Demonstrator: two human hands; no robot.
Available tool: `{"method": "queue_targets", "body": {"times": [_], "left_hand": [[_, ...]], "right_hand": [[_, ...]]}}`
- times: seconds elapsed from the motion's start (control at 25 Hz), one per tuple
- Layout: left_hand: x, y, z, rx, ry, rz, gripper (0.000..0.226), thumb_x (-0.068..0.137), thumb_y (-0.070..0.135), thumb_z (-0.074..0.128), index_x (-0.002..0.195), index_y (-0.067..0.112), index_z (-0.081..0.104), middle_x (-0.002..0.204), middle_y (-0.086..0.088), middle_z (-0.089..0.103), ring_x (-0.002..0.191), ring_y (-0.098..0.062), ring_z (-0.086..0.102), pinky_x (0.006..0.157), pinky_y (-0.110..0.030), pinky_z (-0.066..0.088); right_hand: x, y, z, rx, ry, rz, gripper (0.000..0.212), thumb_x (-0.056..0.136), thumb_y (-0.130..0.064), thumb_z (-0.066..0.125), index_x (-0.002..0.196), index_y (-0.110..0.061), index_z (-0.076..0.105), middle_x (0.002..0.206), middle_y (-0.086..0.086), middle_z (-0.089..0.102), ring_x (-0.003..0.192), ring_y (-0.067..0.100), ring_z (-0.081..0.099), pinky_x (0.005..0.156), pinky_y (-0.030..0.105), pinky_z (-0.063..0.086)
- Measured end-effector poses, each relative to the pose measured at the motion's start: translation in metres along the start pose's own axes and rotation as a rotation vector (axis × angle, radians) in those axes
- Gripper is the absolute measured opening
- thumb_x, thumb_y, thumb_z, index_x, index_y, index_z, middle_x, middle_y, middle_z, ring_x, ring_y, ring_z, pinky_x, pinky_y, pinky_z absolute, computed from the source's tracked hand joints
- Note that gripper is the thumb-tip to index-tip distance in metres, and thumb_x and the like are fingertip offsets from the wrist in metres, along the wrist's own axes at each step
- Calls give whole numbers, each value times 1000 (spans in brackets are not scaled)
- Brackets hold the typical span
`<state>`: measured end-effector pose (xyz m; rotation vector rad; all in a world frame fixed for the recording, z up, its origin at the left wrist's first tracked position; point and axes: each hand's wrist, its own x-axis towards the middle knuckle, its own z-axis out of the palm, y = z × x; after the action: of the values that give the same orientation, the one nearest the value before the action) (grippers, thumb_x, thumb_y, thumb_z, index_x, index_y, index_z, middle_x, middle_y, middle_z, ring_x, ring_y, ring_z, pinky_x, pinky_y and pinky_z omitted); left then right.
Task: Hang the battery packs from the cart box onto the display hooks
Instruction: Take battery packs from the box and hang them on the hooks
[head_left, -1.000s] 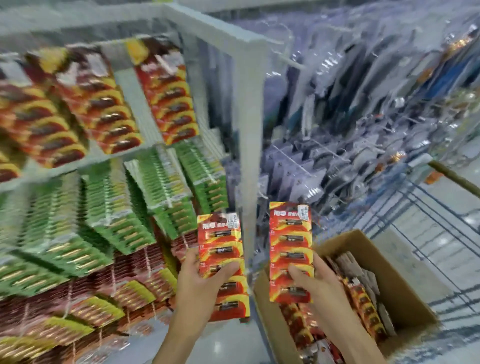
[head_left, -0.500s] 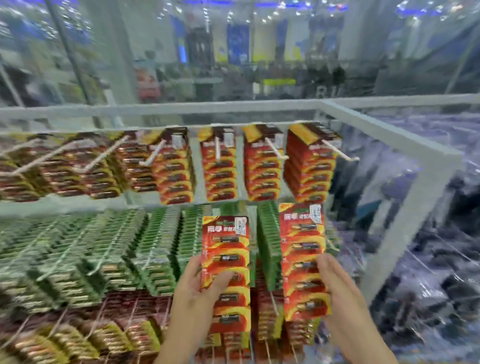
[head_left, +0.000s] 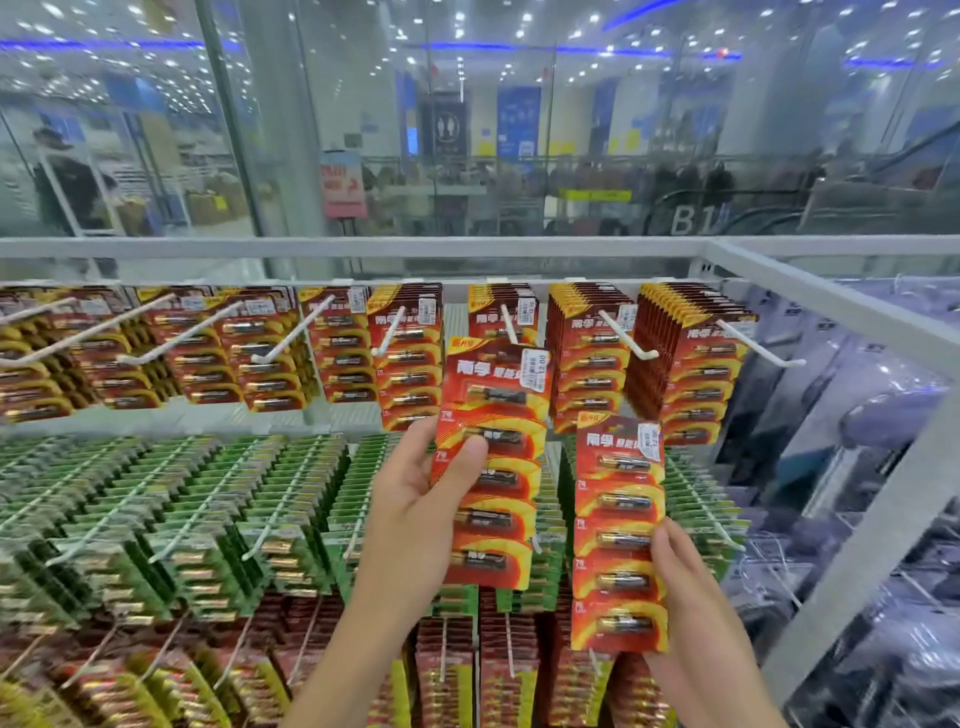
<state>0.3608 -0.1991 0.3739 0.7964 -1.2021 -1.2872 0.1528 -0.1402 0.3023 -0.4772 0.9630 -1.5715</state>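
head view: at frame centre the left hand (head_left: 415, 499) grips a red-and-yellow cardboard battery strip (head_left: 491, 467), its top overlapping a white display hook (head_left: 511, 325). lower right, the right hand (head_left: 691, 603) pinches a second red-and-yellow battery strip (head_left: 618, 530) before green hanging packs (head_left: 208, 509).

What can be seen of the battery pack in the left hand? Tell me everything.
The battery pack in the left hand is a tall red and yellow card strip of five blister-sealed batteries, one above another, with white brand lettering and a price sticker at its top. It is upright, tilted slightly. The left hand grips its left edge, thumb across the front. Its top overlaps the hanging packs of the top row.
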Motion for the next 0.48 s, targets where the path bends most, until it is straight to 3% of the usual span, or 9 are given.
{"method": "queue_targets", "body": {"times": [0.2,0.48], "left_hand": [[8,-1,19,8,-14,0,21,100,25,62,120,23,67,99,-8,79,81,-32,77,62,-41,62],[21,-10,30,27,53,-14,23,101,28,63,123,23,66,102,-5,80,85,-31,78,68,-46,64]], "right_hand": [[-7,-8,-14,-8,43,9,35,97,-37,55,128,-23,65,121,15,73,106,38,72,96,56,51],[-17,-22,-27,-3,77,-11,38,94,-35,58,128,-21,66,120,16,73,99,35,74,84,48,53]]}}
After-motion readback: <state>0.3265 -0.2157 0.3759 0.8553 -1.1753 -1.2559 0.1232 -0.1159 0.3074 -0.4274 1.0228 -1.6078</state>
